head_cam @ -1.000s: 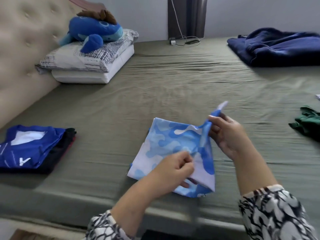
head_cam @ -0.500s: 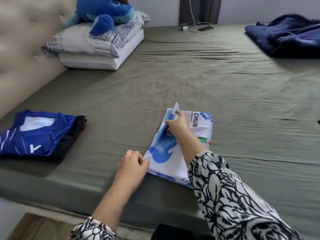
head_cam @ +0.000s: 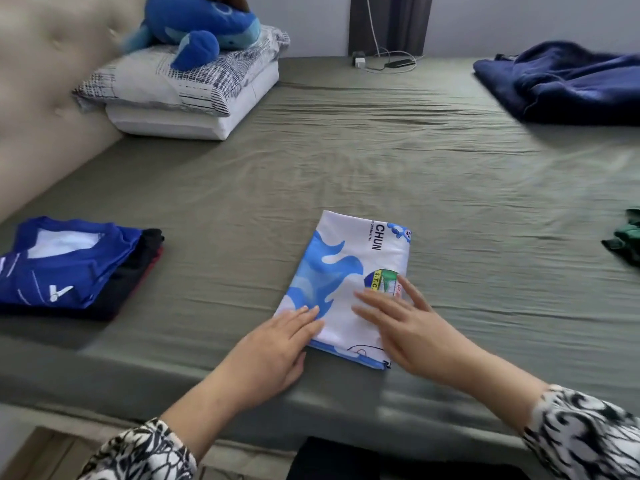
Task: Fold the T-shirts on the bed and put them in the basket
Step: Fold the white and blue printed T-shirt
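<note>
T-shirts already folded, a royal-blue one atop dark ones (head_cam: 69,268), sit stacked at the olive-green bed's (head_cam: 346,161) left edge. Near the front edge lies a folded white-and-blue printed T-shirt (head_cam: 349,271); the left hand (head_cam: 277,348) lies flat with straight fingers on its near-left corner, the right hand (head_cam: 405,323) flat on its near-right part. A crumpled green garment (head_cam: 627,240) sits far right.

The folded T-shirt (head_cam: 349,271) is smooth printed cloth with a faint sheen. The bed (head_cam: 346,161) wears a matt olive sheet, finely wrinkled. At ten o'clock the headboard (head_cam: 45,98) is tufted, padded upholstery, and the toy (head_cam: 204,26) is soft plush. At two o'clock the navy blanket (head_cam: 568,81) looks fleecy.
</note>
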